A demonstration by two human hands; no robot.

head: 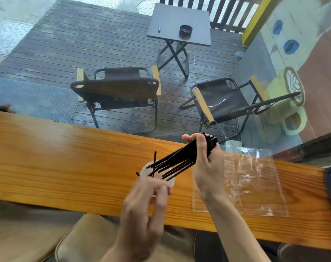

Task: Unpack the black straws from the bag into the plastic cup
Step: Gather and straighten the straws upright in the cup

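The right hand (206,163) is clamped around a bundle of black straws (181,160), their lower ends fanned over the plastic cup (169,183). The left hand (143,210) hovers blurred below the cup; its grip is unclear. The empty clear bag (255,182) lies flat on the wooden counter (66,157). Beyond the glass, two folding chairs (119,91) and a small table (179,23) stand on dark decking.

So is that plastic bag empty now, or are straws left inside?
Empty, it seems: the bag lies flat on the counter, see-through, nothing dark inside. The right hand holds the straws over the cup.
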